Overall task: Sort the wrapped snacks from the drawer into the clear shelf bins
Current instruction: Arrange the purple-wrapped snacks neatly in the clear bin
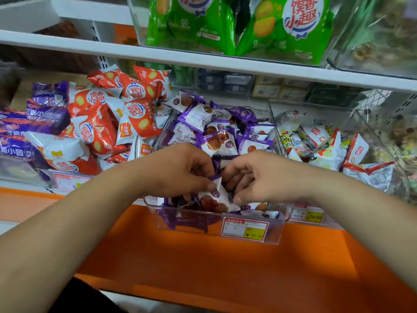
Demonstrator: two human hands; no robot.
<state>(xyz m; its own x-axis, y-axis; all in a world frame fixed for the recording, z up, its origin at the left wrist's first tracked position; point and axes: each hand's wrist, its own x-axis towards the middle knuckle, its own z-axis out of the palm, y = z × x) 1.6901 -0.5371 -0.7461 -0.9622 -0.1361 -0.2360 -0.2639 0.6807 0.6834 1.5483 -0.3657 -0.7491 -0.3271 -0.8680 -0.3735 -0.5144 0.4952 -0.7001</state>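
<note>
Left of the middle clear bin the orange packets are piled. My left hand is over the front part of this bin, its fingers curled and pinching the purple wrapped snacks. This bundle lies directly between my two hands, just above the bin's front wall. My right hand pinches it from the other side. The wrappers are crumpled, so I cannot tell a long axis. Both hands are equally near, and I judge that the release goes straight down.
</note>
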